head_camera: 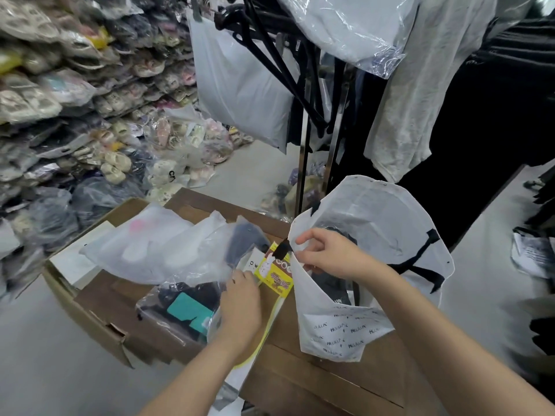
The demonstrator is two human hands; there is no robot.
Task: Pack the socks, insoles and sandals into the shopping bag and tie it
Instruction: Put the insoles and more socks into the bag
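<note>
A white shopping bag (378, 223) with black handles stands open on the brown cardboard box (300, 364), with dark items inside it. My right hand (327, 253) pinches the bag's near rim by a black handle tab. My left hand (240, 304) rests on a clear packet of dark and teal socks (186, 307), its fingers at a yellow insole pack (274, 273). Further left lie frosted packets, one holding pale sandals (141, 244) and one holding something dark blue (243, 244).
Stacks of bagged shoes (75, 94) fill the left wall and floor. A clothes rack (303, 139) with black hangers, a hanging white bag and covered garments stands behind the box. Grey floor lies on both sides.
</note>
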